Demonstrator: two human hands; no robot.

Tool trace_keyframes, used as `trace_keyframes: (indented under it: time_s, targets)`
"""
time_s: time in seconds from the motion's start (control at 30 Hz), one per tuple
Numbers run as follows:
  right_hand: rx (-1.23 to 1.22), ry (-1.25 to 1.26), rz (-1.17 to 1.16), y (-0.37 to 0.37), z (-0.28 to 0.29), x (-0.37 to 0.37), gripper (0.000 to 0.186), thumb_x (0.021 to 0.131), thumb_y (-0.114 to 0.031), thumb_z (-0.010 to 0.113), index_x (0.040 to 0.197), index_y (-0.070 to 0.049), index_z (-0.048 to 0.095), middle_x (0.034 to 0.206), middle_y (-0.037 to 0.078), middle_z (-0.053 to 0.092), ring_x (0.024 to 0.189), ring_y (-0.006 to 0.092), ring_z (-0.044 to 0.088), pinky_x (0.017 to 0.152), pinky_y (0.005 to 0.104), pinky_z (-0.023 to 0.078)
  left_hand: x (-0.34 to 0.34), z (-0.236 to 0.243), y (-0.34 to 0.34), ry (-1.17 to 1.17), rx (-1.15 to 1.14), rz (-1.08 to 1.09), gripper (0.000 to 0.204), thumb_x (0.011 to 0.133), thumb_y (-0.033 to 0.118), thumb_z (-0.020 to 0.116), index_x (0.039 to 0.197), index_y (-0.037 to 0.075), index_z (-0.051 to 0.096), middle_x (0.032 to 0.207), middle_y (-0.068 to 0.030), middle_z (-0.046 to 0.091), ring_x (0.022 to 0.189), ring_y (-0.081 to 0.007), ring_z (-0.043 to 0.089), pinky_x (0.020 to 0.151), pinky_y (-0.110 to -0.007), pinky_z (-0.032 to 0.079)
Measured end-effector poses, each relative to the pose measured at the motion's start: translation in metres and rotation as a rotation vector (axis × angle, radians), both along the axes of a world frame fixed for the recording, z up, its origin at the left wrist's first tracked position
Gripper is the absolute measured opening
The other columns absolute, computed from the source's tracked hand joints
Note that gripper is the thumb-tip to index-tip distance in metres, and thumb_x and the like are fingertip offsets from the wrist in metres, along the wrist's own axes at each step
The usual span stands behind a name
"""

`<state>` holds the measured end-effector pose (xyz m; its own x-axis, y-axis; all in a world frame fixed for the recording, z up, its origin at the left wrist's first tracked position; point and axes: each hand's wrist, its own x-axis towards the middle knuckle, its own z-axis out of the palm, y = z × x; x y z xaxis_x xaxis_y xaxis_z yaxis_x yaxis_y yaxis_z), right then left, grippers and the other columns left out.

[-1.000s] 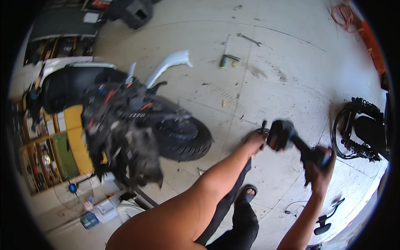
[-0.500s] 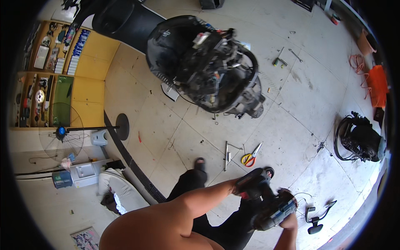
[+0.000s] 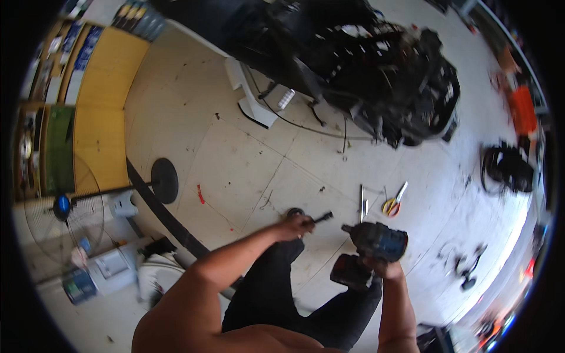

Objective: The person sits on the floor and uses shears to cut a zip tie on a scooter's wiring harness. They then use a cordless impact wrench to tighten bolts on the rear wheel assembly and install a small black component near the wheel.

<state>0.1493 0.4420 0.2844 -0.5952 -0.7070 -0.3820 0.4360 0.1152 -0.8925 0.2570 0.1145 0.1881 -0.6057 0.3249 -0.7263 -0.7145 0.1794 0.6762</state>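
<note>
My left hand [image 3: 291, 227] is closed around a short dark rod [image 3: 323, 217] that looks like a socket extension. Its end sticks out to the right. A cordless impact driver [image 3: 382, 241] is in my right hand [image 3: 384, 269], its fingers wrapped round the grip. The driver's nose points left, toward the rod but apart from it, and its battery [image 3: 350, 270] hangs below. Ahead stands a partly stripped scooter [image 3: 376, 76] with dark frame and wiring exposed. Neither hand touches it.
On the floor lie scissors [image 3: 394, 200] with yellow and red handles, a metal bar tool [image 3: 362, 203] and a red strip [image 3: 200, 194]. At left stand a fan [image 3: 63, 207] and yellow cabinets [image 3: 100, 141]. Black parts [image 3: 509, 167] and a mirror [image 3: 469, 282] lie right.
My left hand has come away from the driver, moving left with the dark rod. The driver has turned so its nose points left. My view has shifted, with the scooter now further right.
</note>
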Motion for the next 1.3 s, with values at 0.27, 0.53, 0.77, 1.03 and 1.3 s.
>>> trace_keyframes:
  time_s: [0.27, 0.53, 0.77, 1.03, 1.3]
  targets:
    - [-0.154, -0.075, -0.275, -0.042, -0.023, 0.048, 0.025, 0.073, -0.002, 0.074, 0.096, -0.005, 0.063, 0.087, 0.004, 0.066, 0.082, 0.0156, 0.062, 0.076, 0.0322, 0.05, -0.072, 0.066, -0.036, 0.548, -0.319, -0.272, 0.024, 0.069, -0.006, 0.052, 0.089, 0.006, 0.053, 0.083, -0.0061, 0.05, 0.081, -0.0189, 0.051, 0.072, -0.031, 0.042]
    - [-0.073, 0.062, -0.464, -0.004, -0.1, 0.041, 0.027, 0.071, -0.011, 0.078, 0.095, -0.007, 0.067, 0.086, 0.005, 0.066, 0.079, 0.0207, 0.063, 0.072, 0.0326, 0.05, -0.175, -0.015, 0.038, 1.071, -0.23, -0.599, 0.016, 0.056, -0.004, 0.055, 0.069, 0.005, 0.053, 0.07, -0.0094, 0.047, 0.07, -0.0292, 0.049, 0.063, -0.037, 0.041]
    - [-0.06, 0.355, -0.567, -0.036, -0.208, 0.035, 0.027, 0.072, -0.013, 0.076, 0.096, -0.007, 0.065, 0.089, 0.006, 0.065, 0.08, 0.0218, 0.062, 0.074, 0.0327, 0.05, -0.213, -0.107, 0.029, 1.259, -0.233, -0.644, 0.019, 0.054, -0.006, 0.053, 0.067, 0.008, 0.053, 0.069, -0.0081, 0.044, 0.067, -0.0282, 0.047, 0.061, -0.036, 0.038]
    - [0.285, 0.706, -0.528, -0.086, -0.276, -0.012, 0.027, 0.067, -0.009, 0.069, 0.092, -0.004, 0.061, 0.081, 0.014, 0.062, 0.075, 0.03, 0.059, 0.069, 0.0357, 0.049, -0.293, -0.197, -0.009, 1.49, -0.155, -0.763, 0.018, 0.056, -0.003, 0.052, 0.069, 0.008, 0.058, 0.074, -0.0089, 0.051, 0.073, -0.0307, 0.051, 0.064, -0.038, 0.041]
    - [0.428, 0.021, -0.698, -0.13, -0.275, -0.008, 0.033, 0.071, -0.006, 0.069, 0.103, -0.005, 0.061, 0.089, 0.007, 0.065, 0.079, 0.0174, 0.063, 0.073, 0.0324, 0.053, -0.285, -0.268, -0.012, 1.749, -0.167, -0.615, 0.018, 0.066, -0.001, 0.062, 0.082, 0.008, 0.065, 0.087, -0.0119, 0.062, 0.081, -0.0349, 0.058, 0.074, -0.044, 0.044]
